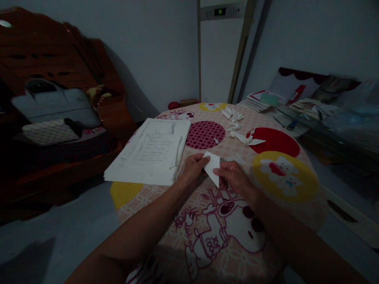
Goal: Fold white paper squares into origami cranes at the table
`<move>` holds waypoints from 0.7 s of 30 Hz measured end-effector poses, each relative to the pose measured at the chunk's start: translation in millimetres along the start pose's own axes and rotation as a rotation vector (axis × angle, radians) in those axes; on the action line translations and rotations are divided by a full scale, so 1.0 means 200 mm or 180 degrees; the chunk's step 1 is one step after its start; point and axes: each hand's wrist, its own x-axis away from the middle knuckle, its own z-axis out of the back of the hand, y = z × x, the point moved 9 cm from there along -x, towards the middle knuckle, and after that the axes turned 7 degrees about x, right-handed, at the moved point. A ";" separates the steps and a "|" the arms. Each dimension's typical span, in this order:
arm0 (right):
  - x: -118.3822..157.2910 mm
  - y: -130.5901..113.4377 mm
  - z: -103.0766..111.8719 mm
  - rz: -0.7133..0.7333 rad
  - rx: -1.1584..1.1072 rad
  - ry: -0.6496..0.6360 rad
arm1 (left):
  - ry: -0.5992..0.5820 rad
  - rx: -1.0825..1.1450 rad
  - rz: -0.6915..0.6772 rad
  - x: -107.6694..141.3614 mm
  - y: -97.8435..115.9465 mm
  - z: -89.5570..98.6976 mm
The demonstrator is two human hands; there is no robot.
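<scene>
Both my hands hold a small folded white paper (213, 166) just above the table. My left hand (194, 167) pinches its upper left edge between thumb and fingers. My right hand (233, 176) grips its lower right edge. The paper is a narrow pointed shape, tilted, with its tip toward me. Beneath it lies a pink tablecloth (225, 221) printed with cartoon dogs and coloured circles.
A stack of white printed sheets (152, 152) lies left of my hands. Several finished white folded paper figures (237, 126) sit farther back. Books and papers (266, 100) pile up at the back right. A wooden bench with a grey bag (56, 104) stands to the left.
</scene>
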 end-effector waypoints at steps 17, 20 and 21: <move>0.02 0.01 -0.07 -0.0133 0.0107 -0.0095 | 0.0430 -0.0246 -0.0667 -0.03 0.13 0.11; 0.03 0.00 -0.06 -0.0110 0.0182 -0.0064 | 0.0451 -0.0272 -0.0678 -0.03 0.14 0.12; 0.03 -0.01 -0.06 -0.0112 0.0213 -0.0056 | 0.0435 -0.0268 -0.0639 -0.03 0.13 0.12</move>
